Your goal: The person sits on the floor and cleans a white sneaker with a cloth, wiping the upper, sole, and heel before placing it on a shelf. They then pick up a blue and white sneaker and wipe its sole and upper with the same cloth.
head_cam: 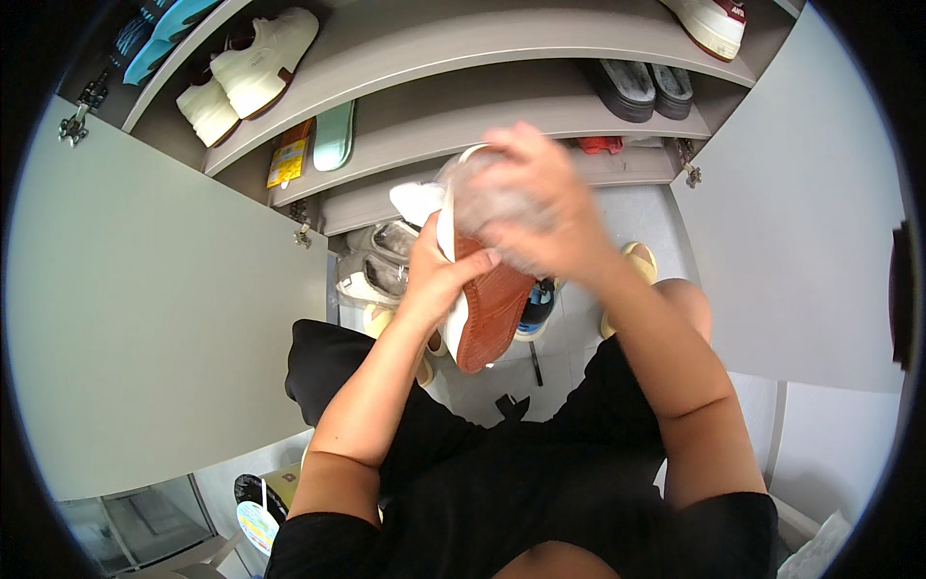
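Observation:
My left hand [434, 282] grips a white shoe by its side, thumb pressed on the reddish-brown rubber sole [495, 311]. The sole faces me, heel end pointing down toward my lap. My right hand [553, 206], blurred by motion, is at the upper end of the shoe with crumpled translucent plastic film [477, 192] under its fingers. This film covers part of the sole there. A white piece [418, 201] juts out left of the shoe; whether it belongs to the shoe, I cannot tell.
An open shoe cabinet spans the front, its left door [166, 304] and right door [788, 239] swung outward. White sneakers [264, 61], dark slippers [626, 90] and a green insole [334, 136] lie on shelves. Plastic-wrapped fur-lined shoes [372, 275], a blue-black shoe [537, 307] and a black stick [535, 363] are on the floor.

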`<move>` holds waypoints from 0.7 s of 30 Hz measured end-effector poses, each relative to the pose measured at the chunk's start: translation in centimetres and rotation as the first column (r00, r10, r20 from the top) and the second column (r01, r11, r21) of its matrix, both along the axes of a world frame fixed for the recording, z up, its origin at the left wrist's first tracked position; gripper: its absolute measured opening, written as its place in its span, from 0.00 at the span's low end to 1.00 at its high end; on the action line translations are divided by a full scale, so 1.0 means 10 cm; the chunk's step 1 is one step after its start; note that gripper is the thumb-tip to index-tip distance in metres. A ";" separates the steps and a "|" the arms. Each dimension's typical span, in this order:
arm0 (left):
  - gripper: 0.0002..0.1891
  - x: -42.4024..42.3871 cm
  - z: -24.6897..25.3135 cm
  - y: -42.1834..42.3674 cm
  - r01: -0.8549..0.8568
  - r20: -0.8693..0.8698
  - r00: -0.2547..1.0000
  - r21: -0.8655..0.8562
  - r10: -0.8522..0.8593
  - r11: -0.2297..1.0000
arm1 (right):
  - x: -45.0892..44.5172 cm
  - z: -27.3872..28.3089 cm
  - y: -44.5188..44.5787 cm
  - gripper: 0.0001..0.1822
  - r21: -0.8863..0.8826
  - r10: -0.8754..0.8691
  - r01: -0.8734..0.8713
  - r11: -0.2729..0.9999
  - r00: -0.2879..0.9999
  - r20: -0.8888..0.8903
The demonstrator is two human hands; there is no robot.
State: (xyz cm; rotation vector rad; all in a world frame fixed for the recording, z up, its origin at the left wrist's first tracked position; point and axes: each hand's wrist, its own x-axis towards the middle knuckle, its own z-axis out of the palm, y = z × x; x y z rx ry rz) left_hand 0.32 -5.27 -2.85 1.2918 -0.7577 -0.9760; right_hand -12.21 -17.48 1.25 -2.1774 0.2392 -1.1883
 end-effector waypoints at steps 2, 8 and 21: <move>0.31 -0.03 -0.01 0.06 -0.025 0.161 0.986 -0.061 0.035 0.998 | 0.09 -0.02 0.21 0.23 -0.227 -0.115 0.085 0.970 0.986 -0.118; 0.28 -0.02 0.09 0.03 -0.015 0.268 0.963 -0.039 0.025 0.999 | 0.12 -0.07 0.08 0.22 -0.253 -0.128 0.143 0.957 0.989 0.073; 0.29 -0.13 0.13 0.17 0.022 0.028 0.999 -0.037 -0.021 0.999 | 0.12 -0.18 -0.51 0.13 0.413 -0.288 0.264 0.872 0.958 -0.004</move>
